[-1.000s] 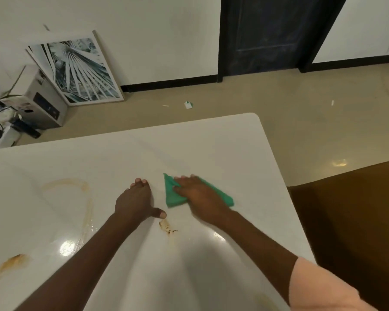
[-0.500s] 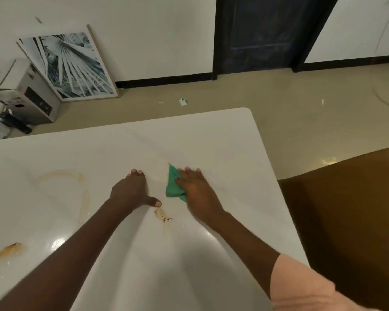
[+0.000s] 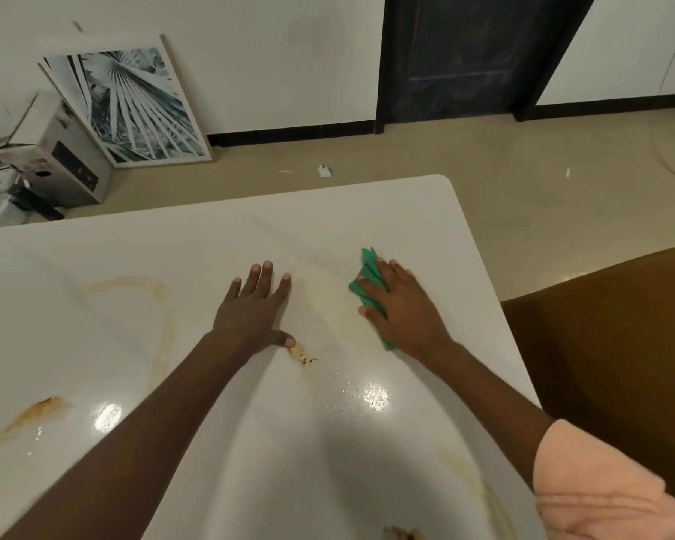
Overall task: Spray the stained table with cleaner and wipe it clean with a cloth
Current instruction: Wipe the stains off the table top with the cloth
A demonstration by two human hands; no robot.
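- Right hand (image 3: 402, 309) presses a green cloth (image 3: 369, 280) flat on the white bench (image 3: 211, 243), fingers spread over it.
- Left hand (image 3: 250, 313) lies flat left of the cloth, fingers apart.
- Brown stain (image 3: 303, 354) just beside the left thumb.

Left hand (image 3: 252, 317): flat on the table (image 3: 211, 235), fingers (image 3: 264, 274) spread toward the far edge.
Right hand (image 3: 400, 311): right of the left fingers, pressed on the cloth (image 3: 367, 284).
Cloth: under the right fingers, poking out past their tips and thumb side.
Small stain (image 3: 303, 354): touching the left thumb tip.
Ring stain (image 3: 133, 298): left of the left fingers.
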